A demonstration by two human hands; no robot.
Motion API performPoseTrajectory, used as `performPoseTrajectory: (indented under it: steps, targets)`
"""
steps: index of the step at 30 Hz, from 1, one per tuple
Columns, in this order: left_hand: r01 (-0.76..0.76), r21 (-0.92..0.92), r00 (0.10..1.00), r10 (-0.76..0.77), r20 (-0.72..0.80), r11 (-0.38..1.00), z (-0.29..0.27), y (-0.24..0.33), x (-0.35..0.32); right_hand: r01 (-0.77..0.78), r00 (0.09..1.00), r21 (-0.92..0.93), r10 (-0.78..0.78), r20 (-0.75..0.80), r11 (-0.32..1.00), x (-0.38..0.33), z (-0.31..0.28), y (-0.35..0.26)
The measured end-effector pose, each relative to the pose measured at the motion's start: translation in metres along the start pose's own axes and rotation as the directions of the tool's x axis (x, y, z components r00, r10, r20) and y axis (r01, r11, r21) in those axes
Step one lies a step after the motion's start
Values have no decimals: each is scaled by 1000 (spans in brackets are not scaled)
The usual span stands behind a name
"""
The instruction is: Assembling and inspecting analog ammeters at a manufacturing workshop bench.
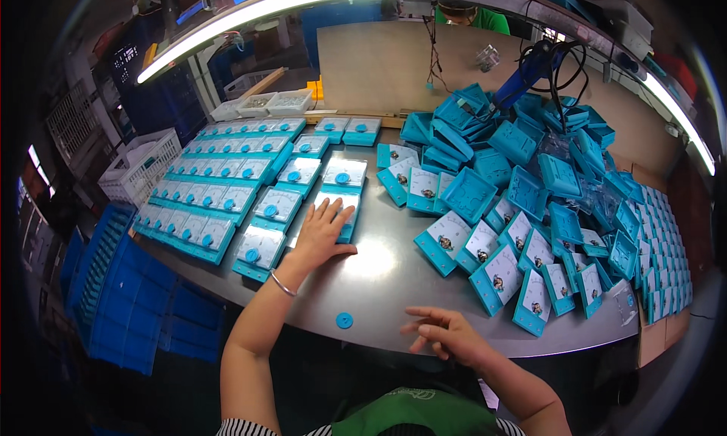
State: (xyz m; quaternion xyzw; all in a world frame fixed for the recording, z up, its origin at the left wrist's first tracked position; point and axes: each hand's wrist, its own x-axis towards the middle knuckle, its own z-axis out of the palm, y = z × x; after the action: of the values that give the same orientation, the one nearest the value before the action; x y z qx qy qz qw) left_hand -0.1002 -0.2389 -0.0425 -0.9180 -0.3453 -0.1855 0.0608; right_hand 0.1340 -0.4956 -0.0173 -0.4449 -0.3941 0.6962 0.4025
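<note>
My left hand [322, 231] lies palm down with its fingers spread over a teal panel meter [347, 203] with a clear front, in the nearest column. Just beyond that one sits another covered panel meter [344, 175] with a round blue piece on its front. My right hand [447, 334] hovers over the table's front edge, fingers loosely apart and nothing visible in them. Between my two forearms, a loose round blue disc [344, 320] rests near the edge of the metal table [390, 284].
Rows of covered meters [197, 196] fill the table's left. On the right, teal housings [469, 196] are heaped beside open-faced meters [497, 279]. A blue tool [522, 78] with a black cable hangs above them. White trays [290, 102] stand behind; a person [485, 18] sits beyond the board.
</note>
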Motion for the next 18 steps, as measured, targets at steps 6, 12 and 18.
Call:
performPoseTrajectory:
  steps: [6,12,18]
  targets:
    - [120,89,982,-131,137,989,16,-49,51,3,999,33,-1,-47,999,-25,-11,9]
    - [-41,-130,988,20,-155,991,42,-3,122,11,995,73,-3,-102,997,-35,-26,18]
    - [356,-341,931,-361,50,870,73,16,161,32,996,73,-25,-85,997,-36,-30,24]
